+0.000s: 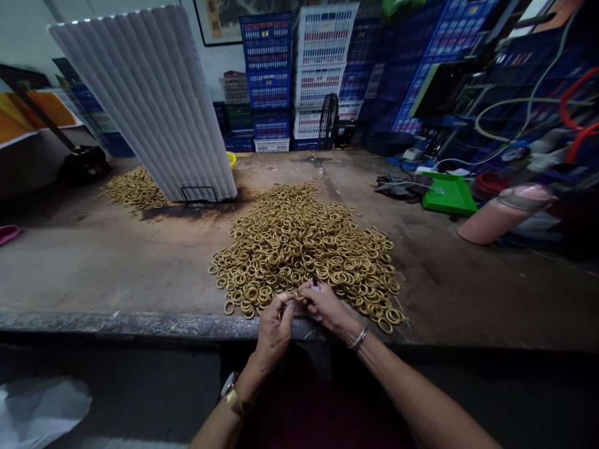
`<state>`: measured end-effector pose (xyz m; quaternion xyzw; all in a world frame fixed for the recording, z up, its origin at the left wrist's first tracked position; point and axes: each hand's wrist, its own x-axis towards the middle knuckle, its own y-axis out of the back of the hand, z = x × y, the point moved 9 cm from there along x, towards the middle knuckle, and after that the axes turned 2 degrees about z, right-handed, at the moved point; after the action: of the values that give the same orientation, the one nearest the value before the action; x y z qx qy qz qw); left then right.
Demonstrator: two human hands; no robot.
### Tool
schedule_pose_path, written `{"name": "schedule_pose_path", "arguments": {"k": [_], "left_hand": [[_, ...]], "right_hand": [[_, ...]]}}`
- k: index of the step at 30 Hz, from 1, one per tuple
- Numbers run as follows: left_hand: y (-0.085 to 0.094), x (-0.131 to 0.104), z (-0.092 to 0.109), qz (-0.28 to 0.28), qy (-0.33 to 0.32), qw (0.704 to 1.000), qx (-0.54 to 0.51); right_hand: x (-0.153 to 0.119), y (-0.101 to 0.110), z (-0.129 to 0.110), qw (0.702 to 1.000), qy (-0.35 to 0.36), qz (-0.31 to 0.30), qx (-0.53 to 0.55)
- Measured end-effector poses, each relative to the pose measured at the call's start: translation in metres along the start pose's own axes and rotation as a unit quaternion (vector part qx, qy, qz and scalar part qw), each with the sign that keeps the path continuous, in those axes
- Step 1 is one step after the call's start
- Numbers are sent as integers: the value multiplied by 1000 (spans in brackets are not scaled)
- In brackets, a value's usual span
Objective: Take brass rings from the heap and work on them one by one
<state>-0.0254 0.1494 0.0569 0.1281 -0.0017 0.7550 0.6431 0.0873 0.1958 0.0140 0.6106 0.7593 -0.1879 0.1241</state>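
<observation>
A large heap of brass-coloured rings [309, 240] lies on the worktable in front of me. At its near edge, my left hand [275, 327] is closed in a pinch on a single ring [298, 295], partly covered by the fingers. Close beside it, my right hand [325, 307] is closed round a small slim tool [315, 281]. Only the tool's dark end sticks up above the fingers, so its exact kind is hidden. The fingertips of both hands meet around the ring.
A corrugated pale panel [145, 106] stands at the back left, beside a smaller ring pile [133, 188]. Right of the heap are a green tray [449, 193] and a pink bottle [505, 213]. Stacked blue crates [266, 81] and white crates [322, 56] rise behind the worktable [116, 268].
</observation>
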Motion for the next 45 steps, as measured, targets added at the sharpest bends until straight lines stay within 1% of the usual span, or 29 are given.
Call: {"name": "schedule_pose_path", "arguments": {"k": [3,5,9,12,14,16,19,21,23,24,26,28,30,31,33,36,40,43,45], "left_hand": [[-6,3,0,-19,-10,1000,-11],[-6,4,0,-18,6,999,-29],[-7,6,1,-11,52,995,-86],[-7,6,0,-8,76,991,-108],[-10,5,-6,-24,113,987,-116],[-16,3,-15,-52,162,977,-126],[-21,0,-23,-79,215,962,-147],[-21,-1,-24,-82,226,957,-164],[-20,0,-23,-74,226,955,-175],[-19,1,-22,-69,225,955,-178],[-18,1,-22,-61,225,956,-180],[-18,2,-21,-57,224,956,-180],[-18,3,-19,-53,220,957,-181],[-18,3,-18,-49,219,958,-180],[-17,3,-18,-40,218,959,-178],[-15,4,-18,-32,209,961,-176],[-13,2,-18,-31,204,963,-171],[-12,-3,-14,-44,216,959,-180],[-12,-6,-9,-56,219,952,-207]], "right_hand": [[-3,-4,1,999,-13,-21,46],[-5,-4,2,998,-14,-27,52],[-8,-5,-1,1000,16,-25,-2],[-10,-5,-7,997,47,-3,-53],[-10,-5,-10,994,61,14,-86],[-10,-5,-13,991,67,25,-116],[-8,-7,-14,990,72,17,-121],[-6,-6,-15,991,75,11,-113],[-5,0,-19,985,98,37,-140],[-6,4,-23,976,120,58,-174],[-10,5,-33,943,178,83,-267],[-15,-4,-37,898,228,65,-371],[-20,-15,-34,852,255,31,-456],[-21,-19,-32,833,259,17,-488],[-22,-24,-26,809,251,0,-532],[-21,-25,-21,790,229,3,-569],[-16,-21,-19,776,201,16,-597],[-9,-10,-23,775,181,43,-604],[-5,-4,-29,783,185,65,-590]]}}
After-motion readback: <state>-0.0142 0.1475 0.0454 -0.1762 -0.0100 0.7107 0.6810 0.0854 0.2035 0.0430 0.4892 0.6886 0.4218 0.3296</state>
